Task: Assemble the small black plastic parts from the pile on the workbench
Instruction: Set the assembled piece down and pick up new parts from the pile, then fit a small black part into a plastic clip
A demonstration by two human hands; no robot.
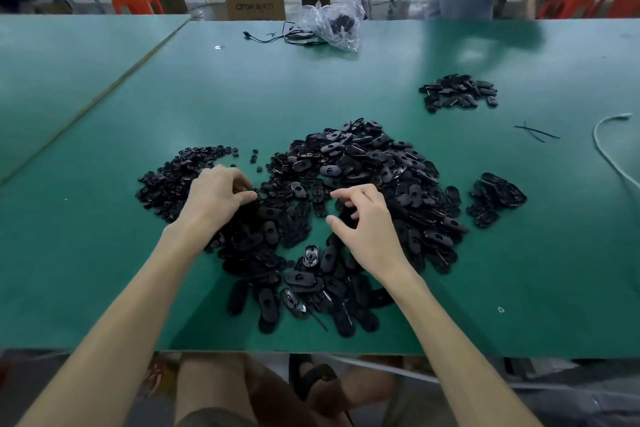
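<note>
A big pile of oval black plastic parts (363, 184) covers the middle of the green workbench (519, 253). To its left lies a heap of smaller black ring-like pieces (173, 177). My left hand (216, 194) hovers at the seam between the two heaps, fingers curled and thumb meeting fingertips as if pinching a small piece, though the piece itself is hard to make out. My right hand (363, 218) hangs over the oval pile with fingers loosely curled and thumb apart, nothing visible in it.
Two smaller groups of black parts lie at the right (497, 199) and back right (459, 92). A clear plastic bag (334, 24) with black cables sits at the far edge. A white cable (602, 146) curves at the right. Cardboard boxes, orange stools and a person stand beyond.
</note>
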